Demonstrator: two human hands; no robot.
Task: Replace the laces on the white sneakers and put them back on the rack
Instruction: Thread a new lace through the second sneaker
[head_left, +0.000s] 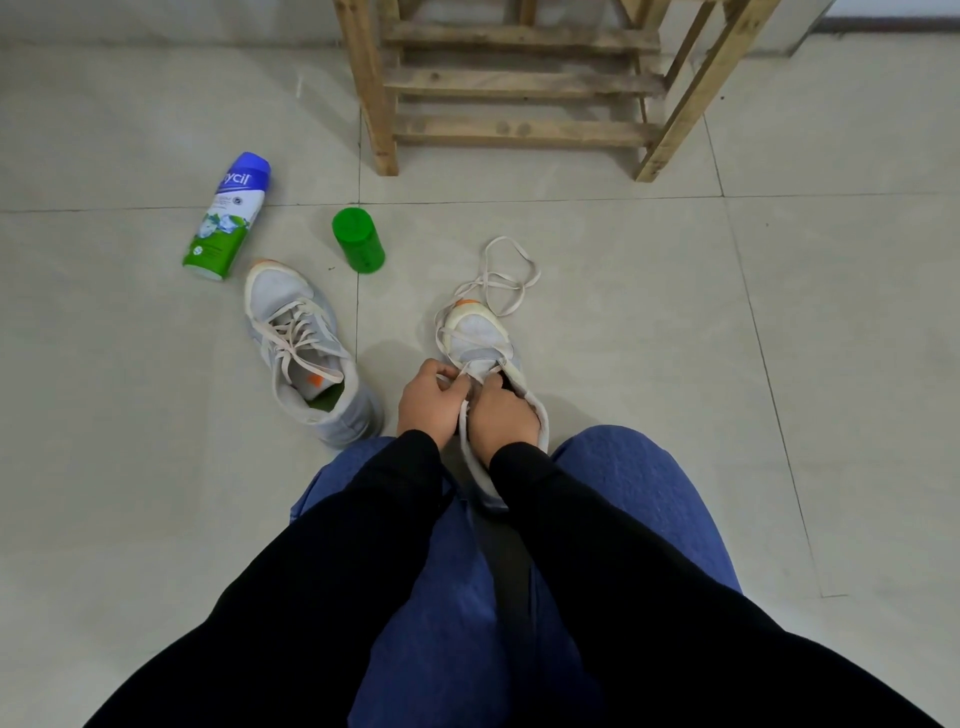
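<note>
A white sneaker (480, 332) with an orange toe tip stands on the floor between my knees, toe pointing away. Its beige lace (506, 280) trails in loose loops past the toe. My left hand (428, 402) pinches the lace at the eyelets near the tongue. My right hand (501, 415) grips the sneaker's opening beside it, fingers curled at the lace. The second white sneaker (306, 353) sits to the left, fully laced. The wooden rack (519, 83) stands on the floor ahead.
A green and white bottle (228, 215) with a blue cap lies on the tiles at the left. A green cap (358, 240) lies near it. My blue-trousered legs fill the lower view.
</note>
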